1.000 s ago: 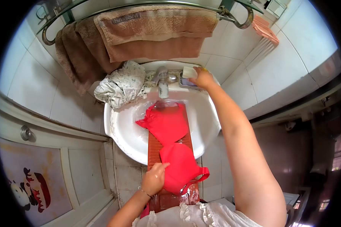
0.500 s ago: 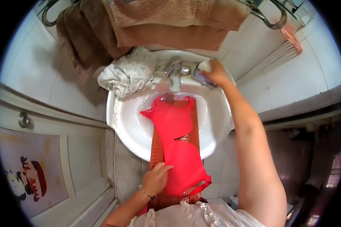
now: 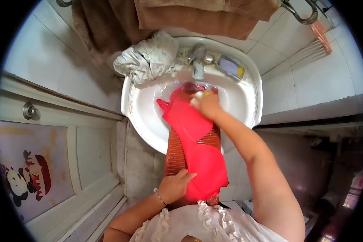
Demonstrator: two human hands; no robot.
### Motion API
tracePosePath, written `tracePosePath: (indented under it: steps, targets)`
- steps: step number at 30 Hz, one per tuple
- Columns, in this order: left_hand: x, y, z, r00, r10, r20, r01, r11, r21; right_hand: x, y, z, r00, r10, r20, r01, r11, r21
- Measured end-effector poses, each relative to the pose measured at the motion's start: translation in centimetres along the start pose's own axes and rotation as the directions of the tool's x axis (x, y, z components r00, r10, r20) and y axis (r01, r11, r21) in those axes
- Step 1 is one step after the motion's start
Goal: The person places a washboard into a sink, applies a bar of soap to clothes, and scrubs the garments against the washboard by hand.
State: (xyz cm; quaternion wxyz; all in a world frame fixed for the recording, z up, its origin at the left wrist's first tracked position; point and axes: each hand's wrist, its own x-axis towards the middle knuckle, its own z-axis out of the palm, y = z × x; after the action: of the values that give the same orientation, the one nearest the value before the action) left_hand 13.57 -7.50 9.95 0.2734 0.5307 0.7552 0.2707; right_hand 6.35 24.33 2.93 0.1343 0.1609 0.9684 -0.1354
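Observation:
A wet red bra point(image 3: 187, 121) lies lengthwise over a brown ridged washboard point(image 3: 175, 155), which slopes from my body into the white sink point(image 3: 252, 115). My left hand point(image 3: 174, 186) grips the bra's near cup at its left edge, thumb on top of the fabric. At the far cup, my right hand point(image 3: 209, 106) is closed around a pale bar of soap point(image 3: 196, 99) and presses it to the cloth; motion blurs it slightly. The soap dish point(image 3: 231, 67) on the sink's back rim holds a purplish bar and something yellow.
The faucet point(image 3: 198, 69) stands over the basin's far side. A crumpled patterned white cloth point(image 3: 147, 58) rests on the back left rim. Brown towels point(image 3: 197, 18) hang above. A door point(image 3: 94, 157) is to the left, and a pink rack point(image 3: 322, 37) is on the right wall.
My right hand has come from the soap dish down to the bra's far cup, carrying the soap. My left hand keeps its hold on the near cup. The view has shifted slightly.

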Motion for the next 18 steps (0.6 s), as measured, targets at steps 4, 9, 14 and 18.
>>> tracePosePath:
  steps: [4,9,14,18]
  targets:
    - [-0.2,0.0,0.4,0.997,-0.074,-0.029,0.074,0.997,-0.025,0.9,2.0,0.9,0.991,0.075,-0.110,-0.063,0.992,0.108]
    - [-0.2,0.1,0.7,0.994,-0.071,-0.085,0.066,0.996,-0.061,-9.1,-8.3,1.8,0.886,-0.447,-0.120,0.443,0.894,-0.065]
    - [-0.1,0.3,0.3,0.991,-0.045,-0.130,0.037,0.997,-0.064,0.4,-0.2,1.2,0.991,0.135,-0.013,-0.135,0.991,-0.007]
    - [-0.7,0.4,0.1,0.964,-0.084,-0.252,0.023,0.972,-0.235,-6.2,-3.1,-3.4,0.999,0.041,-0.026,-0.031,0.954,0.299]
